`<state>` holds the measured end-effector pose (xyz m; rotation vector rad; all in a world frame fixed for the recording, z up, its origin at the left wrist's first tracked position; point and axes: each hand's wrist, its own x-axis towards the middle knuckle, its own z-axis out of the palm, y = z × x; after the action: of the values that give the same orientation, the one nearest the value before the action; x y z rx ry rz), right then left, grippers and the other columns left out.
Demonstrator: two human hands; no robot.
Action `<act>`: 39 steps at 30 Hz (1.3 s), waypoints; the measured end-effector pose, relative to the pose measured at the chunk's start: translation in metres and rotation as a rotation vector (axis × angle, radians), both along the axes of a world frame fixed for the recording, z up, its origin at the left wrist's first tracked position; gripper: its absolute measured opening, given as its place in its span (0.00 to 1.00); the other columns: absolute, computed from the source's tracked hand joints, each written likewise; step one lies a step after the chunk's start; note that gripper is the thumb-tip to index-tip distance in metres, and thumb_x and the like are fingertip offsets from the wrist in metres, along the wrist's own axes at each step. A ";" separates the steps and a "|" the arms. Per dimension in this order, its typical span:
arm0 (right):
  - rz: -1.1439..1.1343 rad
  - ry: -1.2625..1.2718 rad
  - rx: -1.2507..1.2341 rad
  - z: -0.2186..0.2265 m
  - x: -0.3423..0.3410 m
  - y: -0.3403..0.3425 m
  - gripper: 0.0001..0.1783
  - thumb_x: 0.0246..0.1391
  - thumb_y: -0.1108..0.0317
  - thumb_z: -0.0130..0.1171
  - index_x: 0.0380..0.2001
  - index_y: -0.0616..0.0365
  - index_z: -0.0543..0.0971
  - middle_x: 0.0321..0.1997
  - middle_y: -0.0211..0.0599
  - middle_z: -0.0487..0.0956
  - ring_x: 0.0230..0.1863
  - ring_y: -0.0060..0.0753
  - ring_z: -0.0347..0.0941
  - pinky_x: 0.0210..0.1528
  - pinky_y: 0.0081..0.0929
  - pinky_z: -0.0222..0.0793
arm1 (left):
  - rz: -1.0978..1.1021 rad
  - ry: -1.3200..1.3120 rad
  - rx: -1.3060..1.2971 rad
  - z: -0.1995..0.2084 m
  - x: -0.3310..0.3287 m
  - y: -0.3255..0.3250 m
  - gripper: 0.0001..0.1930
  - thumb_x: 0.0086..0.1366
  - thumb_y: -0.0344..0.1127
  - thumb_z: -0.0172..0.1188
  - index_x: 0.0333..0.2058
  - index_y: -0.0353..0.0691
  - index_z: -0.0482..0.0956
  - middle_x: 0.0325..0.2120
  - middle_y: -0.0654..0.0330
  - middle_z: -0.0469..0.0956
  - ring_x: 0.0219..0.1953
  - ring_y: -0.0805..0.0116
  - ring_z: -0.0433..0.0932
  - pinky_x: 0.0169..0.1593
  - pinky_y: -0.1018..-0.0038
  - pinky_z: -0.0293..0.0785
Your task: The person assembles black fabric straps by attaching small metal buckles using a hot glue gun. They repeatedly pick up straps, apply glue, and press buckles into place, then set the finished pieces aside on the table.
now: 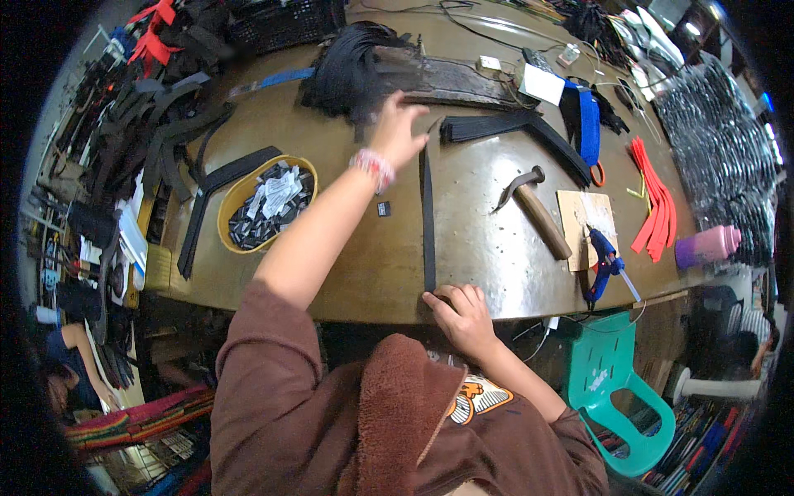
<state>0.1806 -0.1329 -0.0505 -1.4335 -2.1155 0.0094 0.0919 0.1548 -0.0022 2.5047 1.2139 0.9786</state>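
Note:
A narrow black strap [428, 215] runs lengthwise over the brown tabletop, from the near edge toward the far side. At its near end my right hand [466, 321] pinches it, the thumb against the strap's tip. My left hand [400, 132], with a beaded bracelet at the wrist, reaches forward over the strap's far end; its fingers are apart and I see nothing between them. Just beyond that hand lies a thick bundle of black straps [351, 66], smeared in places. A small black label [384, 209] lies left of the strap.
A yellow basket of labels [308, 207] stands at left. To the right are a hammer [542, 219], a blue glue gun [605, 263], a board [576, 211], folded black straps [488, 127], red straps [656, 207] and a pink bottle [707, 247]. A dark wooden block [455, 83] lies beyond.

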 end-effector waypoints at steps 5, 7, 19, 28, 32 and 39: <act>0.104 0.018 0.037 -0.003 0.004 -0.002 0.15 0.43 0.62 0.64 0.35 0.52 0.77 0.38 0.31 0.74 0.41 0.34 0.71 0.44 0.36 0.64 | -0.504 0.323 -0.121 -0.024 -0.053 -0.094 0.29 0.53 0.55 0.62 0.49 0.41 0.73 0.52 0.53 0.70 0.58 0.53 0.64 0.61 0.57 0.58; 0.130 0.062 -0.015 -0.007 0.008 -0.003 0.12 0.44 0.60 0.62 0.31 0.52 0.76 0.38 0.31 0.75 0.42 0.35 0.71 0.45 0.36 0.65 | -0.464 0.330 -0.037 -0.031 -0.057 -0.109 0.37 0.52 0.61 0.59 0.56 0.44 0.68 0.59 0.57 0.64 0.63 0.52 0.56 0.64 0.46 0.46; 0.172 0.265 -0.087 -0.012 0.002 -0.001 0.07 0.44 0.61 0.62 0.26 0.49 0.76 0.33 0.27 0.71 0.43 0.33 0.66 0.49 0.35 0.58 | -0.392 0.304 -0.073 -0.038 -0.054 -0.121 0.31 0.51 0.49 0.66 0.52 0.44 0.70 0.59 0.58 0.63 0.65 0.49 0.51 0.65 0.42 0.36; 0.169 0.274 -0.246 -0.006 0.007 0.004 0.08 0.44 0.61 0.64 0.24 0.48 0.76 0.33 0.26 0.71 0.43 0.32 0.66 0.48 0.34 0.57 | -1.661 0.034 -0.977 0.059 -0.087 -0.148 0.14 0.54 0.34 0.66 0.40 0.39 0.79 0.38 0.55 0.75 0.42 0.59 0.75 0.47 0.68 0.72; 0.172 0.254 -0.278 -0.006 0.006 0.005 0.07 0.45 0.60 0.63 0.25 0.49 0.76 0.33 0.25 0.71 0.43 0.32 0.66 0.47 0.34 0.56 | -1.941 0.372 -0.982 0.083 -0.082 -0.164 0.21 0.57 0.35 0.64 0.49 0.39 0.74 0.42 0.54 0.73 0.44 0.60 0.74 0.48 0.71 0.71; 0.186 0.283 -0.210 -0.011 0.008 0.004 0.09 0.44 0.61 0.63 0.27 0.51 0.76 0.34 0.29 0.71 0.43 0.35 0.66 0.47 0.35 0.57 | -1.451 0.391 -0.644 0.091 -0.066 -0.156 0.11 0.60 0.30 0.56 0.42 0.44 0.79 0.37 0.56 0.73 0.42 0.62 0.74 0.45 0.71 0.72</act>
<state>0.1885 -0.1291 -0.0616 -1.2575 -2.0468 0.4909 0.0259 -0.0009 0.0886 2.1592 -0.3842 -0.2492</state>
